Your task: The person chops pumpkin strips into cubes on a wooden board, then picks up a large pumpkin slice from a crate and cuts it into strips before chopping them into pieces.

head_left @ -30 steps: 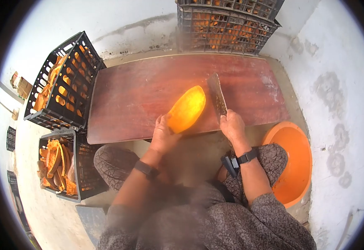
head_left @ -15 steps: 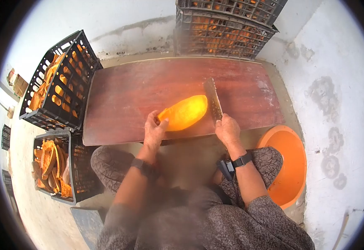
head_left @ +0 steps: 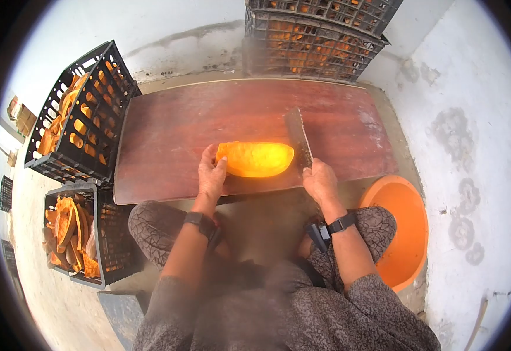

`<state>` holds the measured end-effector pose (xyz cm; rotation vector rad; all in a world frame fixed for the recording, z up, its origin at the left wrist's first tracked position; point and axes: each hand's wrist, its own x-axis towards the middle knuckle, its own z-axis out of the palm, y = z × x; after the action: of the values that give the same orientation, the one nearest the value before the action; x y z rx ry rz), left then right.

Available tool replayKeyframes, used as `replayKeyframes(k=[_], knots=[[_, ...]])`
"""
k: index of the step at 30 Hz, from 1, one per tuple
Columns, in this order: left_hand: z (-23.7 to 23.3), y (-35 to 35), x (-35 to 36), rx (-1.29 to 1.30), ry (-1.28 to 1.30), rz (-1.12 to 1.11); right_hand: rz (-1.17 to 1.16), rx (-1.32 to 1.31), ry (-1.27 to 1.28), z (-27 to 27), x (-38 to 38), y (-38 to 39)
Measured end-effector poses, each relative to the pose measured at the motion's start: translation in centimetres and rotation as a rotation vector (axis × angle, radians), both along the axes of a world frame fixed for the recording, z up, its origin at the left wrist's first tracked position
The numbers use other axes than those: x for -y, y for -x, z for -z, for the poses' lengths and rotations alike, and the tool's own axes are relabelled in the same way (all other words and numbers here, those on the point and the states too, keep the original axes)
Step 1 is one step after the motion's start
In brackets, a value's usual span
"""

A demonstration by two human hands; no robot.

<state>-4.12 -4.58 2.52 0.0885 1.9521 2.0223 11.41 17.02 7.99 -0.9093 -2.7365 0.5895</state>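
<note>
- The left grip (head_left: 212,171) is closed around one end of the orange squash (head_left: 260,159), which lies to its right, above the near edge of the counter (head_left: 173,126).
- The right grip (head_left: 321,180) is closed on the knife (head_left: 300,136); its blade points away, close to the squash's other end, contact unclear.
- Right of the right grip is the orange tub (head_left: 406,225).
- Well left of the left grip, the black crate (head_left: 75,161) holds orange pieces.
</note>
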Motion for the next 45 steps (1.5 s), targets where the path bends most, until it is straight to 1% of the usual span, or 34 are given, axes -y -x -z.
replayKeyframes(k=[1, 2, 4, 7, 8, 10, 12, 14, 16, 18, 20, 21, 22, 23, 24, 25, 27, 29, 30, 31, 32, 33, 35, 36, 38, 39, 41, 43, 45], knots=[[-0.1, -0.1, -0.2, 0.037, -0.095, -0.022, -0.007, 0.035, -0.016, 0.0, 0.0, 0.0], [-0.2, -0.1, -0.2, 0.038, -0.1, -0.02, -0.014, 0.07, -0.032, 0.0, 0.0, 0.1], [-0.4, 0.1, -0.1, 0.03, -0.018, 0.034, -0.01, 0.074, -0.035, -0.1, 0.0, 0.1], [-1.1, -0.5, 0.0, 0.051, 0.006, 0.051, 0.007, 0.076, -0.022, -0.3, 0.1, 0.3], [-1.0, -0.6, 0.1, 0.052, 0.006, 0.053, 0.025, 0.074, -0.007, -0.3, 0.2, 0.3], [-0.4, -0.9, 0.1, -0.007, -0.09, 0.027, 0.026, 0.064, 0.01, -0.3, 0.1, 0.3], [-0.3, -0.9, 0.2, -0.001, -0.086, 0.044, 0.018, 0.051, 0.03, -0.3, 0.2, 0.5], [-0.2, -0.8, 0.4, 0.008, -0.068, 0.062, 0.028, 0.027, -0.004, 0.0, 0.5, 0.5], [-0.8, -1.0, 0.2, 0.079, -0.118, 0.05, 0.032, 0.056, 0.024, 0.1, 0.2, 0.2], [-0.4, -1.0, -0.2, 0.046, -0.076, 0.029, 0.028, 0.078, 0.039, 0.4, -0.5, 0.0], [-0.1, -0.7, -0.5, 0.006, -0.037, -0.001, 0.136, -0.043, 0.482, 0.9, -1.3, 0.1], [-0.2, -0.9, -0.6, -0.029, 0.023, -0.011, 0.129, -0.042, 0.484, 0.2, -1.3, 0.1], [-0.2, -1.2, -0.5, -0.06, 0.088, -0.019, 0.157, -0.064, 0.576, -0.4, -1.3, 0.0], [-0.1, -1.4, -0.4, -0.054, 0.095, -0.022, 0.188, -0.084, 0.669, -0.7, -1.2, 0.0], [-0.5, -1.6, -0.4, -0.062, 0.148, -0.028, 0.188, -0.079, 0.67, -0.5, -1.1, 0.0], [-1.0, -1.8, -0.4, -0.069, 0.198, -0.033, 0.171, -0.084, 0.644, -0.3, -1.0, 0.0], [-1.5, -1.9, -0.3, -0.063, 0.211, -0.028, 0.154, -0.082, 0.609, 0.2, -1.2, 0.0], [-0.9, -2.0, -0.2, -0.058, 0.225, -0.028, 0.092, -0.051, 0.487, 0.9, -1.7, 0.1], [0.1, -1.8, -0.1, -0.18, 0.206, -0.039, 0.088, -0.048, 0.483, 1.6, -1.9, -0.3], [1.1, -1.4, -0.2, -0.306, 0.186, -0.053, -0.029, -0.169, 0.038, 2.3, -2.1, -0.9], [2.1, -0.9, -0.2, -0.304, 0.183, -0.061, -0.146, -0.284, -0.407, 3.0, -2.6, -1.1], [3.3, -0.6, -0.2, -0.332, 0.217, -0.031, -0.152, -0.278, -0.408, 2.5, -2.7, -0.9], [3.7, -1.1, -0.1, -0.345, 0.249, 0.006, 0.023, -0.234, 0.09, -0.2, -2.3, -1.1], [2.6, -1.6, -0.2, -0.323, 0.23, 0.004, 0.026, -0.225, 0.088, -1.8, -1.6, -1.4], [1.8, -1.7, -0.2, -0.303, 0.201, 0.0, -0.058, -0.17, 0.189, -5.6, 0.3, -1.4], [1.8, -1.8, -0.3, -0.322, 0.242, -0.013, -0.058, -0.167, 0.18, -7.1, 1.3, -1.3], [1.6, -1.9, -0.3, -0.334, 0.277, -0.028, -0.183, 0.067, 0.014, -8.8, 3.5, -0.9], [1.2, -1.8, 0.1, -0.386, 0.429, 0.011, -0.227, 0.098, 0.0, -8.4, 5.0, -0.5], [1.8, -1.6, 0.1, -0.357, 0.387, -0.007, -0.279, 0.151, -0.012, -8.0, 6.0, 0.0]])
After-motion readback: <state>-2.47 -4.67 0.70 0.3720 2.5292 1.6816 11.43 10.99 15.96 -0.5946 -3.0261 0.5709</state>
